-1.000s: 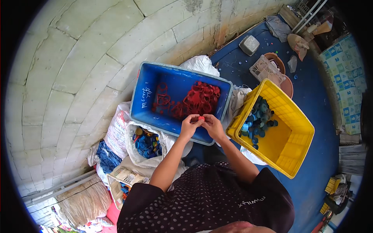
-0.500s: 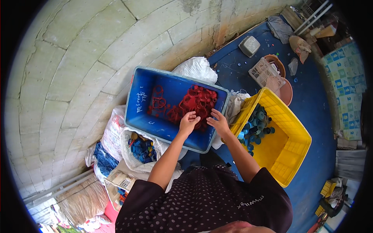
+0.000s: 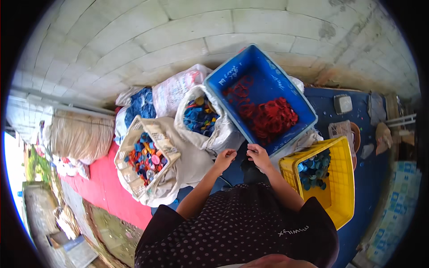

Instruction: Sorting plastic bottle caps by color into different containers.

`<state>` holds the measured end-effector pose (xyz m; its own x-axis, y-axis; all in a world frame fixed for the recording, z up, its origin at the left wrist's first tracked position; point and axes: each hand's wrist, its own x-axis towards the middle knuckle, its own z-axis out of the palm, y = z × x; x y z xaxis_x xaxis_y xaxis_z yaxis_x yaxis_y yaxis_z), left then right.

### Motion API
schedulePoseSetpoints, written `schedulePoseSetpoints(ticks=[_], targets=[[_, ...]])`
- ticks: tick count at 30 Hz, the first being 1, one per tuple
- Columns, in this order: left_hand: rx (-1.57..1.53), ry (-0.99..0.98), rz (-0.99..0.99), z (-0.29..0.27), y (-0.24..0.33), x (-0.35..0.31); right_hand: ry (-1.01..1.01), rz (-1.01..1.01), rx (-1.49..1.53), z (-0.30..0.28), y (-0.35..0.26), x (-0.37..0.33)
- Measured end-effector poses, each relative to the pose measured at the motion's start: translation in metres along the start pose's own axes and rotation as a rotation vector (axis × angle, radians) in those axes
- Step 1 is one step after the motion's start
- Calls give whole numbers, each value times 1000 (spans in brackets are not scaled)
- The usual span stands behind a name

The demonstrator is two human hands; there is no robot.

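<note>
My left hand is in front of the blue bin, fingers curled in and pressed together. Facing it, a small gap away, my right hand is closed too, thumb against fingers. Whatever either one pinches is too small to make out. Just beyond them stands the tilted blue bin, with red plastic caps and rings heaped in its near right part. A white sack of mostly blue caps lies left of the bin, close to my left hand.
At the right, a yellow crate holds teal and blue caps. On the left, a cream basket holds mixed orange, blue and red caps. Filled sacks lean on the block wall. A grey tub sits behind the crate.
Both hands have left the red caps in the blue bin, drawn back toward me and curled closed. My view has turned left, showing more of the sacks and basket.
</note>
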<state>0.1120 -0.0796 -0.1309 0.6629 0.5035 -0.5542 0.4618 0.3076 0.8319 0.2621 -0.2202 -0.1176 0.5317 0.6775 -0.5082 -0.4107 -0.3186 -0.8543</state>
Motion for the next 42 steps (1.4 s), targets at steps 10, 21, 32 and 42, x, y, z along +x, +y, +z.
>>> schedulePoseSetpoints(ticks=[10,21,32,42], targets=[[-526,429,111,-123,-90,-212,-210,-89,-282,129,17,-71],[-820,779,18,-174,-171,-347,-618,-152,-522,270,67,-157],[-1048,775,114,-187,-164,-363,-755,-233,-486,352,70,-161],[-1044,854,140,-245,-139,-333,-799,-369,-336,434,39,-93]])
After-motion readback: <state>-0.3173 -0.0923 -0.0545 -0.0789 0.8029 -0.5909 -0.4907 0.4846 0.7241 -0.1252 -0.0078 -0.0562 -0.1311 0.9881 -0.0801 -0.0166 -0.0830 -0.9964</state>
